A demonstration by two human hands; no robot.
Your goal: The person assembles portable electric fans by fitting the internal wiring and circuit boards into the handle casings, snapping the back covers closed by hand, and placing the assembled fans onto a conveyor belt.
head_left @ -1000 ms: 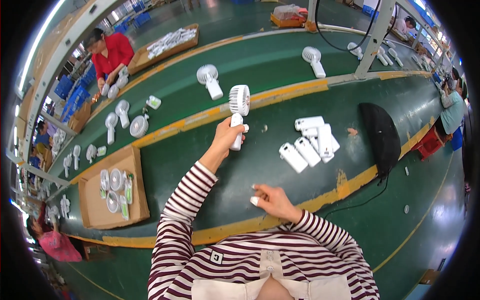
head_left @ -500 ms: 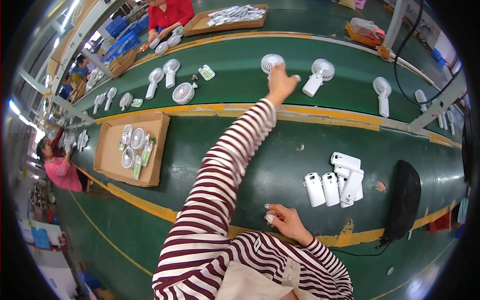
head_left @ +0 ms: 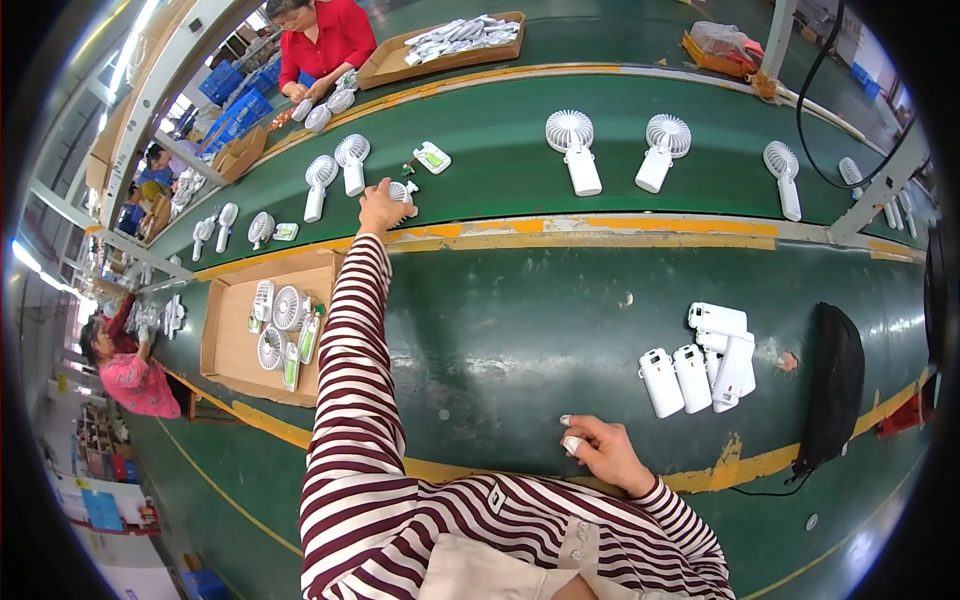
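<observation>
Head camera: at far left on the workbench (head_left: pixel 500 350), against its far edge, a cardboard tray (head_left: pixel 230 345) is shown, with fan heads (head_left: pixel 290 307) and white-and-green parts (head_left: pixel 291 367) gathered toward its right wall. Beyond the tray's far right corner, two white handheld fans (head_left: pixel 352 163) are seen on the green belt (head_left: pixel 490 175). Beside them, at the belt's near edge, a loose fan head (head_left: pixel 400 192) is partly covered by the left hand (head_left: pixel 378 212); its fingers are parted around the piece, though whether it is pinched cannot be told. Just past it lies a white-and-green part (head_left: pixel 433 157). Farther right on the belt, a fan (head_left: pixel 575 150) that was under that hand half a second earlier has been left free; work is judged to have passed from it to the loose head. Near the bench's near edge, the right hand (head_left: pixel 610 455) is held with fingers half curled, thumb and forefinger apart, nothing visible between them. Toward the bench's right end, white handle shells (head_left: pixel 658 383) are heaped beside a black pouch (head_left: pixel 832 375). A small square patch (head_left: pixel 497 498) is worn on the striped shirt; no brand or writing can be made out.
</observation>
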